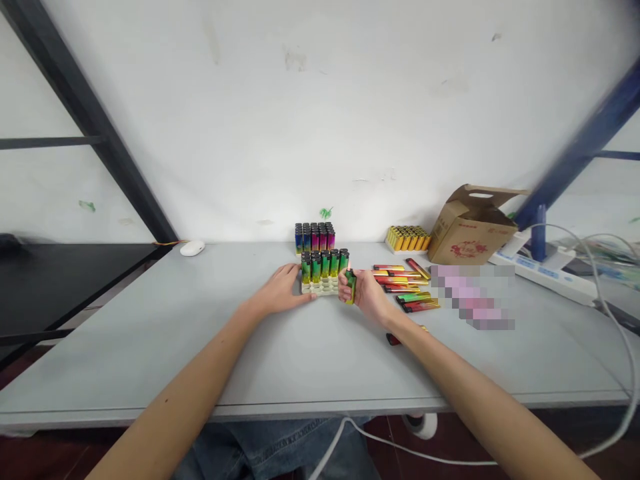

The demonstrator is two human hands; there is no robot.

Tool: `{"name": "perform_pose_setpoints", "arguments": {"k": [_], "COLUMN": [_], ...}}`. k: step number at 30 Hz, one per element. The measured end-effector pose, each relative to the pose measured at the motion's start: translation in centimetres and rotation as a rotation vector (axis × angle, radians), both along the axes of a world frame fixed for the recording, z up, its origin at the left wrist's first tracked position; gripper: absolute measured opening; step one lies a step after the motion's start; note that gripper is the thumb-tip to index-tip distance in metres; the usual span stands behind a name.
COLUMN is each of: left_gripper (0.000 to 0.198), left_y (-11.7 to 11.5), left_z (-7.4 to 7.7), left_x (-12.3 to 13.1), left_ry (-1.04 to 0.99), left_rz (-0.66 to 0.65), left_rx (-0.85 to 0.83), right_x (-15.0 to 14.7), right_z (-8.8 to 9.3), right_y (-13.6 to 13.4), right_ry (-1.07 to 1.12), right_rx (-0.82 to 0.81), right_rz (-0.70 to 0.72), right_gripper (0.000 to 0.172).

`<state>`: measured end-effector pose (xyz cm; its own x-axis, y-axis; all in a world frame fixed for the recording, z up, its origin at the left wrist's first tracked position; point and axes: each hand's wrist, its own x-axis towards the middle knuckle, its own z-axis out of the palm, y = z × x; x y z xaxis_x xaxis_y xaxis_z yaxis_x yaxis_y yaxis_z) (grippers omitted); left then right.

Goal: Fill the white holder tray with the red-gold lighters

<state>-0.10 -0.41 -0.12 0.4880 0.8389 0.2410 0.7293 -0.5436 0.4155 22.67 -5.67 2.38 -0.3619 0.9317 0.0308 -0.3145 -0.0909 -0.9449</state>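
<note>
A pale tray [320, 288] on the grey table [300, 360] holds several upright green-and-yellow lighters [324, 265]. My left hand [283, 290] lies against the tray's left side, fingers stretched along it. My right hand [361, 293] is closed around one green-and-yellow lighter [351, 285] held upright just right of the tray. Loose lighters [406, 285] in red, yellow and green lie flat on the table to the right of that hand.
A second tray of blue and pink lighters [315, 237] stands behind the first. Yellow lighters [407, 238], an open cardboard box [470, 230], a power strip [543, 270] with cables and a white mouse-like object [192, 248] sit near the wall. One lighter [393, 340] lies under my right forearm.
</note>
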Motion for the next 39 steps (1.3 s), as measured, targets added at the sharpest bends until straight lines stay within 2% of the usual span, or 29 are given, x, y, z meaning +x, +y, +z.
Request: {"name": "perform_pose_setpoints", "arguments": {"k": [7,12,18,22,26,29,39], "left_gripper": [0.076,0.076,0.078,0.077,0.074,0.072,0.068], "left_y": [0.1,0.1,0.1,-0.1,-0.5,-0.8,-0.9], "left_z": [-0.1,-0.2,-0.2,0.3,0.8,1.1,1.2], "left_x": [-0.1,-0.2,-0.1,0.1,0.3,0.5,0.7], "left_ry": [-0.009,0.005,0.011,0.011,-0.017,-0.017,-0.017], "left_rz": [-0.004,-0.01,0.002,0.005,-0.035,-0.053,-0.096], "left_rx": [0.006,-0.001,-0.011,-0.013,-0.005,-0.01,-0.008], "right_x": [0.3,0.3,0.6,1.0,1.5,1.6,1.5], "right_z": [-0.3,-0.2,0.3,0.0,-0.6,-0.9,-2.0], "right_y": [0.0,0.1,0.3,0.7,0.9,0.9,1.4], "right_ry": [0.017,0.124,0.183,0.04,-0.237,-0.403,-0.466], "right_rx": [0.094,0.053,0.112,0.241,0.416,0.537,0.569], "right_rz": [-0.053,-0.133,-0.16,-0.222,-0.369,-0.4,-0.393], "right_gripper": [0.023,0.017,0.026,0.029,0.028,0.028,0.026]}}
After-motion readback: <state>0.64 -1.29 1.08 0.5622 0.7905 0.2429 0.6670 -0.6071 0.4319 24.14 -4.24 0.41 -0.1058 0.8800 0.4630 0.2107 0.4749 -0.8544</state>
